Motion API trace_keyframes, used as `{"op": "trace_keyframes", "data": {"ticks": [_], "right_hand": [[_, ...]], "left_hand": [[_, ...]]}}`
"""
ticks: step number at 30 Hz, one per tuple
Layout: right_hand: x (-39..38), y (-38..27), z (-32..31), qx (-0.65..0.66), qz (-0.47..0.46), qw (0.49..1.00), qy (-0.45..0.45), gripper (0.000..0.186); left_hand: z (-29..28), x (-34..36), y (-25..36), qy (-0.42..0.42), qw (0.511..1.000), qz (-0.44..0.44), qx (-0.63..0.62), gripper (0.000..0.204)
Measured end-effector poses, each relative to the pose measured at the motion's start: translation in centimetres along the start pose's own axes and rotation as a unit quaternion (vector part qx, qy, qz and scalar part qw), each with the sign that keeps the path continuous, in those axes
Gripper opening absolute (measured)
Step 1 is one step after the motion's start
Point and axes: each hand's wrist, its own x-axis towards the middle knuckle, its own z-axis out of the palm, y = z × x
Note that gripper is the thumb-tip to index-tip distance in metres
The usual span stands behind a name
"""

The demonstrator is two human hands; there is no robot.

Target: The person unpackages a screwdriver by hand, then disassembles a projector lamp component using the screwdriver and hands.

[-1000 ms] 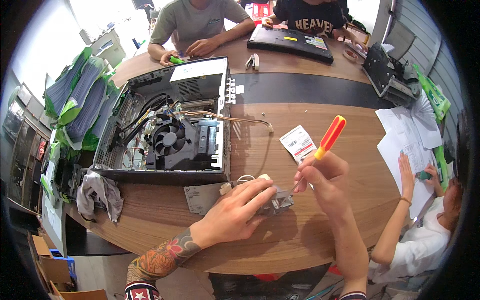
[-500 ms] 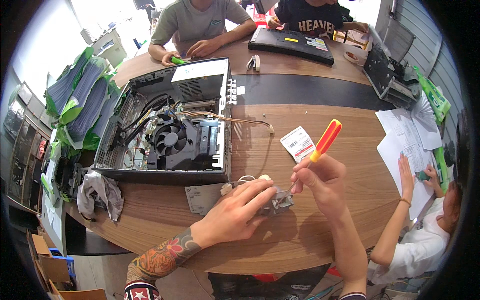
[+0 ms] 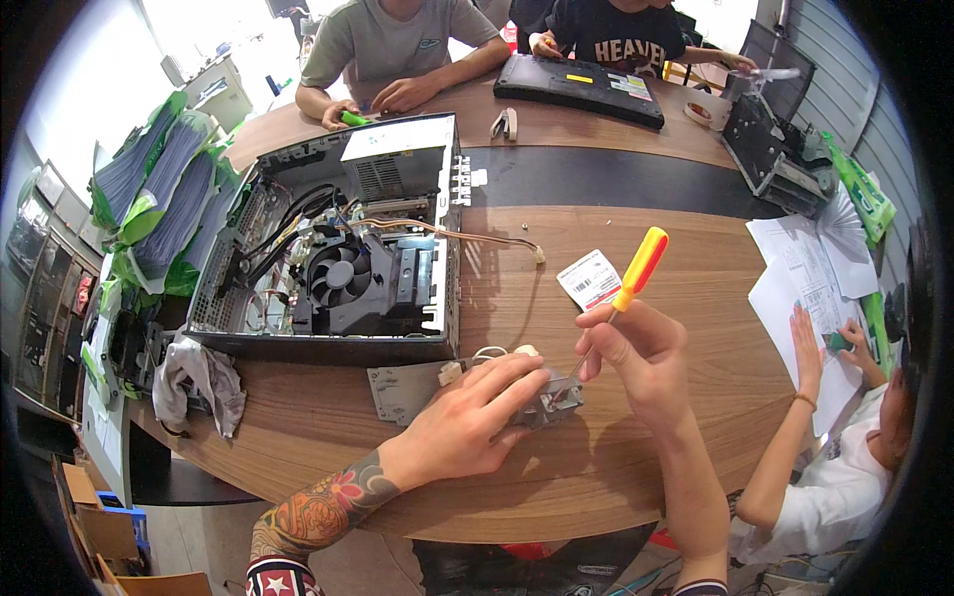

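My left hand [image 3: 475, 421] lies flat on a small grey metal part [image 3: 547, 407] on the wooden table [image 3: 696, 467], pressing it down. My right hand [image 3: 636, 360] grips a screwdriver [image 3: 636, 273] with a yellow and red handle, its shaft slanting down to the metal part. A flat grey metal plate [image 3: 402, 389] lies just left of my left hand. An open computer case [image 3: 338, 248] with a black fan sits behind, and a thin cable [image 3: 477, 236] trails out of it.
A white label card [image 3: 589, 279] lies by the screwdriver. A grey rag [image 3: 199, 377] hangs at the table's left edge. A person at the right rests a hand on papers [image 3: 805, 278]. Two people sit at the far side, near a black laptop [image 3: 581, 87].
My right hand and the screwdriver have shifted slightly left and down toward the metal part. My left hand stays pressed on it.
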Motion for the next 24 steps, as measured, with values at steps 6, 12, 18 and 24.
{"op": "trace_keyframes", "data": {"ticks": [6, 12, 18, 24], "right_hand": [[0.1, 0.2, 0.1, 0.013, 0.008, 1.0, 0.009, 0.019], [0.0, 0.3, -0.1, 0.052, 0.027, 0.998, -0.011, 0.018], [-0.1, -0.1, 0.7, 0.044, -0.003, 0.999, 0.006, 0.035], [-0.3, 0.1, 1.0, 0.008, -0.028, 1.0, -0.004, 0.038]], "left_hand": [[0.0, 0.0, 0.0, 0.001, 1.0, 0.001, 0.002, 0.071], [0.2, -0.2, -0.2, -0.001, 1.0, -0.009, -0.014, 0.076], [0.1, -0.1, -0.2, -0.005, 1.0, -0.005, -0.014, 0.073], [0.0, 0.0, -0.1, -0.004, 1.0, -0.003, -0.01, 0.074]]}}
